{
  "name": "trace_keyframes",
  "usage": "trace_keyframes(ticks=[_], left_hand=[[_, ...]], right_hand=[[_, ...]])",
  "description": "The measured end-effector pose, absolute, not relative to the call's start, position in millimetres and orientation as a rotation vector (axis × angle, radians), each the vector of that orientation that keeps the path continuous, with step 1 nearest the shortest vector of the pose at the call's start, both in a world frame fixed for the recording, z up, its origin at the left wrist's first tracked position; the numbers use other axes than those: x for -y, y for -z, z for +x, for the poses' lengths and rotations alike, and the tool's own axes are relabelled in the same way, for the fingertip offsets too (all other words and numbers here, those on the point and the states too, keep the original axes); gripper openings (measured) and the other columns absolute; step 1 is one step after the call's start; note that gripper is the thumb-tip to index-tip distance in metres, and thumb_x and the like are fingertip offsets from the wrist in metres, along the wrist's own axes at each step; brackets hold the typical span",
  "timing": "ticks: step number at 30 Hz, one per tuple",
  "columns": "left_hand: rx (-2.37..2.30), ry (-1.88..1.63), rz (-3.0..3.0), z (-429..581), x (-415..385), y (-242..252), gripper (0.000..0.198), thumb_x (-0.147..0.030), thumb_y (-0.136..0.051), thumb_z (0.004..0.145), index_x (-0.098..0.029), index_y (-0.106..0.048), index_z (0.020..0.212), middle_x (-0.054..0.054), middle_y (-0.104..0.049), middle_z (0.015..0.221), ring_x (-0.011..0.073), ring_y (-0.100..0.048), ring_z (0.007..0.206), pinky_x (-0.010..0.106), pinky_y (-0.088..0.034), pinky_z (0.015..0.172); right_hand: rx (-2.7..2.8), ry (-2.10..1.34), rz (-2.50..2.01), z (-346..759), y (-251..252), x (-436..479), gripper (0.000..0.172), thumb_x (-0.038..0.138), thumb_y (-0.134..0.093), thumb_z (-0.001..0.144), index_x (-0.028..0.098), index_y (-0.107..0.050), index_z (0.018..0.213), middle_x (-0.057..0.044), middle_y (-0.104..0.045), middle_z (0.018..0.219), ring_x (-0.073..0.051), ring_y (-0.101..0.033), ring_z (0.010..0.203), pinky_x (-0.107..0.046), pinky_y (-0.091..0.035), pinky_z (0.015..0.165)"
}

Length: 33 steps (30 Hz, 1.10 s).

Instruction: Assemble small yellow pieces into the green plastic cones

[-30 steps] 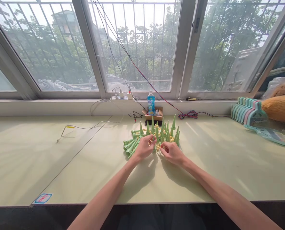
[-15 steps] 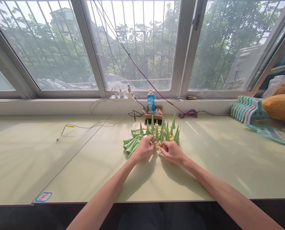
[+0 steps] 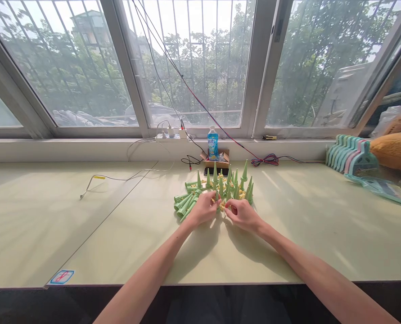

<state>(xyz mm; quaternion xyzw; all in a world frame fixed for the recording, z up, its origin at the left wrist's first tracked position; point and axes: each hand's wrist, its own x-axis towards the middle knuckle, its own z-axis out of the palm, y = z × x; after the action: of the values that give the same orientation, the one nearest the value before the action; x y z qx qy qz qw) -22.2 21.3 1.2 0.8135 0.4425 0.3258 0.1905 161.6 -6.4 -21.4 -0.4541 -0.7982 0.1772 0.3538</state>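
Observation:
My left hand (image 3: 205,208) is closed around a small green cone (image 3: 217,196), its fingertips at the cone's side. Close by on the right, my right hand (image 3: 242,213) pinches a small yellow piece (image 3: 223,206) against or near the base of that cone. Exact contact between the two is too small to make out. Several more green cones (image 3: 245,172) stand upright behind both hands, with small yellow pieces (image 3: 241,194) scattered among them. To the left of my left hand, several green cones (image 3: 183,206) lie on their sides in a pile.
Behind the cones are a dark flat object (image 3: 211,172), a small cardboard box (image 3: 224,163) and a blue bottle (image 3: 213,144). A cable coil (image 3: 266,159) lies right of them. Pastel dustpan-like pieces (image 3: 352,155) stand far right; a thin bent rod (image 3: 87,186) lies left on the table (image 3: 126,243).
Both hands keep nearly the same place and grip. The whole view has shifted very slightly.

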Motion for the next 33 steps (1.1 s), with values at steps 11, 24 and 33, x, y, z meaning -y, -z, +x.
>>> trace_keyframes(ticks=[11, 24, 33], left_hand=[[-1.248, -0.945, 2.288, -22.6, -23.7, 1.2, 0.018, -0.024, -0.049, 0.086, -0.016, -0.063, 0.078, 0.002, -0.061, 0.07, 0.0143, -0.051, 0.064, 0.025, -0.038, 0.058], [-1.244, -0.983, 2.275, -21.6, -23.5, 2.5, 0.019, -0.025, -0.048, 0.087, -0.016, -0.061, 0.075, 0.002, -0.06, 0.069, 0.0134, -0.049, 0.061, 0.026, -0.036, 0.058], [-1.235, -1.02, 2.229, -19.3, -18.4, -3.3, 0.022, -0.028, -0.048, 0.088, -0.016, -0.06, 0.074, 0.001, -0.058, 0.067, 0.0131, -0.049, 0.061, 0.025, -0.037, 0.058]], right_hand=[[2.066, -0.448, -1.18, 163.4, 25.0, 4.1, 0.017, 0.026, -0.05, 0.089, 0.018, -0.059, 0.077, 0.006, -0.044, 0.051, -0.01, -0.036, 0.046, -0.024, -0.028, 0.051], [2.05, -0.485, -1.173, 163.3, 25.9, 4.4, 0.017, 0.027, -0.048, 0.09, 0.018, -0.06, 0.083, 0.006, -0.044, 0.05, -0.01, -0.035, 0.045, -0.025, -0.027, 0.05], [2.002, -0.467, -1.15, 162.6, 20.0, 7.5, 0.018, 0.028, -0.049, 0.09, 0.018, -0.063, 0.086, 0.003, -0.055, 0.058, -0.011, -0.044, 0.051, -0.025, -0.033, 0.053]])
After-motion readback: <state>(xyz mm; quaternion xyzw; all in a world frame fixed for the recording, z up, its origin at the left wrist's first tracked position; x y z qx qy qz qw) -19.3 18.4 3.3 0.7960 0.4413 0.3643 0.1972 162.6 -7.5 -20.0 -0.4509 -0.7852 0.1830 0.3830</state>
